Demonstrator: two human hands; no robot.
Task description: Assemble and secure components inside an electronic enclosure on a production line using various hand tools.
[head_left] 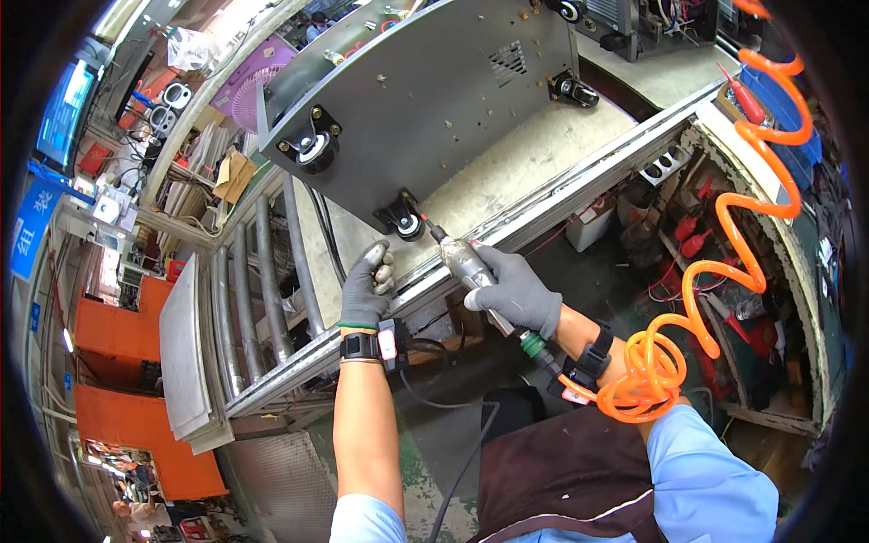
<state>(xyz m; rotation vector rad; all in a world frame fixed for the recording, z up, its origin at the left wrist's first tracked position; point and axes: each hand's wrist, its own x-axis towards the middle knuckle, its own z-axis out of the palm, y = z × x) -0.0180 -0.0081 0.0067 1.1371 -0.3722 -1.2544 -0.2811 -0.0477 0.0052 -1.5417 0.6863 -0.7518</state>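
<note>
The gloved left hand (pixel 367 288) is half curled; whether it holds anything, I cannot tell. Rightward, a caster (pixel 410 226) juts from the grey cabinet (pixel 425 118) on the desk (pixel 520 154). A powered screwdriver (pixel 464 265), tip near that caster, is gripped by the right hand (pixel 520 294).

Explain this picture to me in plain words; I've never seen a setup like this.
There is no robot here, just a person wearing grey gloves. The one picture comes from a wide fisheye camera on the person's head, looking down, so straight edges bend near the rim.

The right hand grips a metal hand tool fed by an orange coiled hose. Its tip is close to a caster; I can't tell if they touch. The left hand is near that caster too; whether it holds something small is unclear.

On the pale bench stands a grey metal housing with casters on its near face. Metal rollers lie to the left.
</note>
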